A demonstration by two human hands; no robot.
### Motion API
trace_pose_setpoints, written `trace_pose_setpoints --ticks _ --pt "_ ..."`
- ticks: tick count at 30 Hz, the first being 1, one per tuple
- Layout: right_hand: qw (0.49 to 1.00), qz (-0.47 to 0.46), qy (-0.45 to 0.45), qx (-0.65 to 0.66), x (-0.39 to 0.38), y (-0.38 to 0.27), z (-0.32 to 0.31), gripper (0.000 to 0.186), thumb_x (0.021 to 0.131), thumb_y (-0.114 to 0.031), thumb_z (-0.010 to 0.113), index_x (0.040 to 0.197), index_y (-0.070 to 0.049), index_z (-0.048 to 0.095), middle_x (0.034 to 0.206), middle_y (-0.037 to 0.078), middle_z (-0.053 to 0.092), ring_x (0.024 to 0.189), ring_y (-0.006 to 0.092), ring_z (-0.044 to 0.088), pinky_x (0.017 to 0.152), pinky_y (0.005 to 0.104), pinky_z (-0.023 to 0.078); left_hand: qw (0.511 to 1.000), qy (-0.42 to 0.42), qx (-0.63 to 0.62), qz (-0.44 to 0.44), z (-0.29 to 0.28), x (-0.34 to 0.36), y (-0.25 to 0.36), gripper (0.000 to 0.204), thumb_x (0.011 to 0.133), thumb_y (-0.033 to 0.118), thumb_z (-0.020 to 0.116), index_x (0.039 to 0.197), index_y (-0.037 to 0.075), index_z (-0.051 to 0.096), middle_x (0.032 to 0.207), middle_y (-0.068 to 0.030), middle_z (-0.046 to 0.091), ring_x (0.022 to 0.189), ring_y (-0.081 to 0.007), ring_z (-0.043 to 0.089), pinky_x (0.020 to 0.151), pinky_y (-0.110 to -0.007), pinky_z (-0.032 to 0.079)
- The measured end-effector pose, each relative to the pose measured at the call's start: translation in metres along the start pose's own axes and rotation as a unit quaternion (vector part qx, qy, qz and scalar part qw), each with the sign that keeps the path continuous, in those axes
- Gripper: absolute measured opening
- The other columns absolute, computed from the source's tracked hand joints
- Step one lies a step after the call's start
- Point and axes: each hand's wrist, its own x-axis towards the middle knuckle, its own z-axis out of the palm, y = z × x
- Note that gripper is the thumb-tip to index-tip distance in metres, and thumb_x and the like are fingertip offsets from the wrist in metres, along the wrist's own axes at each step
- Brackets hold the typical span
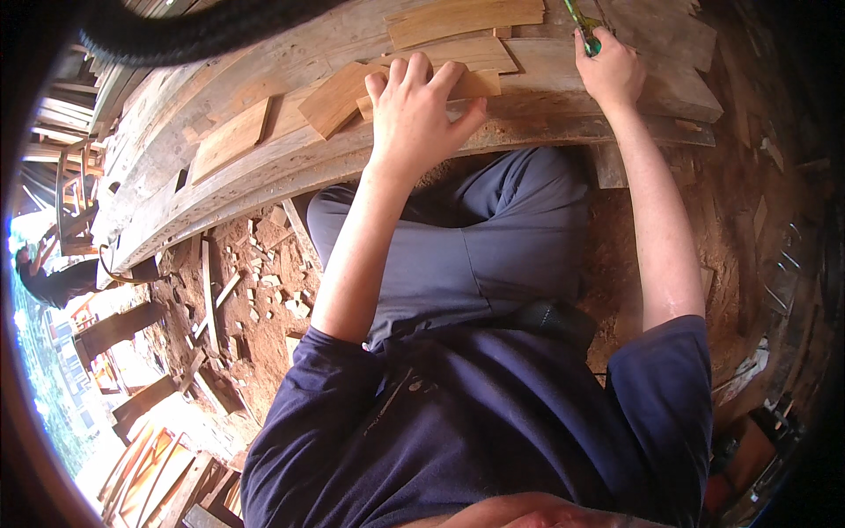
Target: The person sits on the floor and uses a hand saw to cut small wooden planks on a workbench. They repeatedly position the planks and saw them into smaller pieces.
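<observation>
My left hand [417, 123] rests with fingers spread on small flat wooden pieces lying on a plank workbench [656, 97]. A short wooden strip [481, 84] shows beside its thumb, and a tilted wooden piece [333, 102] lies just left of the fingers. Behind the fingertips is another thin board [482, 55]. Farther right, my right hand [612, 72] is closed round a small green tool [591, 42] with a narrow strip reaching toward the upper edge. The fingers cover much of this tool, so its exact kind is unclear.
Another cut board [466, 19] lies at the back of the bench, and a wooden piece [231, 139] at its left. Small wood offcuts [268, 282] litter the sawdust-covered floor. A thick black hose or cable [194, 40] crosses the top left. Another person [57, 277] is at far left.
</observation>
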Motion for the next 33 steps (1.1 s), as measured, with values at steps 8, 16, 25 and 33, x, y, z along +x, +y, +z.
trace_pose_setpoints --ticks 8,16,25,33 --pt "1.0 -0.002 -0.002 -0.012 0.001 0.0 0.001 0.037 0.094 -0.049 0.068 0.113 -0.02 0.08 0.092 0.013 0.08 0.09 0.0362 0.077 0.08 0.0494 0.06 0.999 -0.021 0.03 -0.009 0.001 0.005 -0.002 0.05 0.082 0.051 0.08 0.111 0.012 0.073 0.104 -0.0088 0.066 0.109 -0.0296 0.061 0.093 -0.05 0.039" --pt "1.0 -0.004 0.003 0.007 0.0 0.0 -0.001 0.035 0.093 -0.048 0.069 0.11 -0.019 0.08 0.089 0.014 0.079 0.086 0.0372 0.076 0.076 0.0501 0.06 0.998 -0.037 0.047 -0.021 0.008 0.005 0.003 0.052 0.085 0.055 0.077 0.108 0.009 0.069 0.106 -0.0103 0.067 0.111 -0.0326 0.061 0.094 -0.053 0.039" --pt "0.999 -0.016 0.03 0.012 0.0 0.002 0.004 0.034 0.094 -0.049 0.069 0.106 -0.02 0.079 0.087 0.014 0.078 0.085 0.0387 0.076 0.074 0.0512 0.06 0.998 -0.059 -0.01 -0.028 -0.003 0.016 0.002 0.057 0.096 0.063 0.066 0.106 0.008 0.069 0.092 -0.0131 0.073 0.095 -0.0353 0.072 0.084 -0.051 0.052" --pt "1.0 -0.011 0.014 0.004 0.001 0.003 0.004 0.036 0.095 -0.05 0.067 0.109 -0.02 0.079 0.089 0.014 0.078 0.086 0.0397 0.076 0.075 0.0516 0.06 0.973 -0.226 0.002 -0.038 -0.004 0.03 0.008 0.074 0.095 0.077 0.057 0.118 0.007 0.067 0.086 -0.0174 0.077 0.081 -0.0388 0.077 0.072 -0.051 0.059"
